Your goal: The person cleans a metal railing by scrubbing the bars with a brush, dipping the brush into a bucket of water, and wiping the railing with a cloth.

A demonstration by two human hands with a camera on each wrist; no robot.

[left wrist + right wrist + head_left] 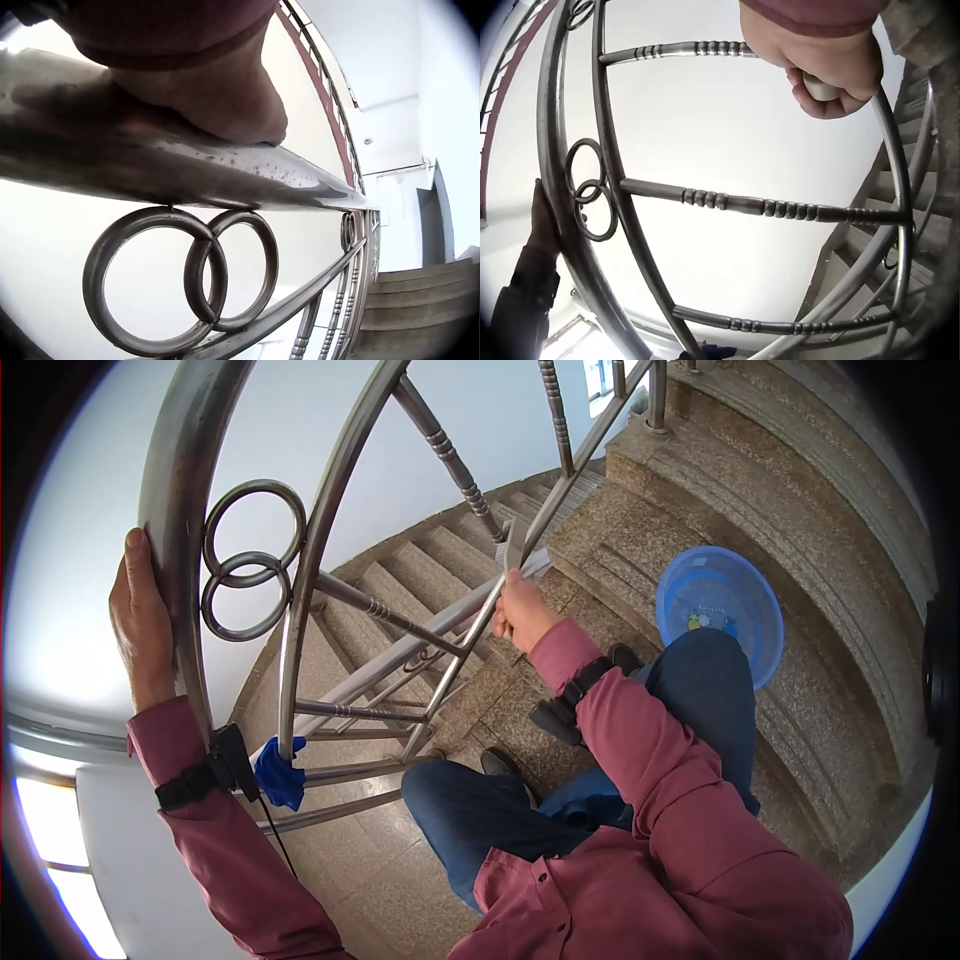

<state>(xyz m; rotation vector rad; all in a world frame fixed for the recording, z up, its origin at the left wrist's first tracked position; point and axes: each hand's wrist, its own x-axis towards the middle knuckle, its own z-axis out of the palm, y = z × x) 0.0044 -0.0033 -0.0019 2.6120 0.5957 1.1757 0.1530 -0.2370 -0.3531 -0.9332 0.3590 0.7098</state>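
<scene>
My left hand (pixel 143 622) grips the thick steel handrail (pixel 187 490) at the left; in the right wrist view its fingertips show past the rail near the linked steel rings (pixel 592 191). My right hand (pixel 522 612) curls round the pale handle of a slim tool that looks like a brush (pixel 516 544). The tool lies against the lower sloping bar (pixel 548 510) of the railing. In the right wrist view, the rounded handle end (pixel 821 88) pokes out of the right hand, whose fingers are bent round it.
A blue basin (pixel 720 610) stands on the stone stairs (pixel 800 730) beside my right knee. A blue cloth (pixel 280 772) hangs on the railing near my left wrist. Ribbed balusters (pixel 440 445) cross between the bars, and lower steps (pixel 445 550) descend beyond them.
</scene>
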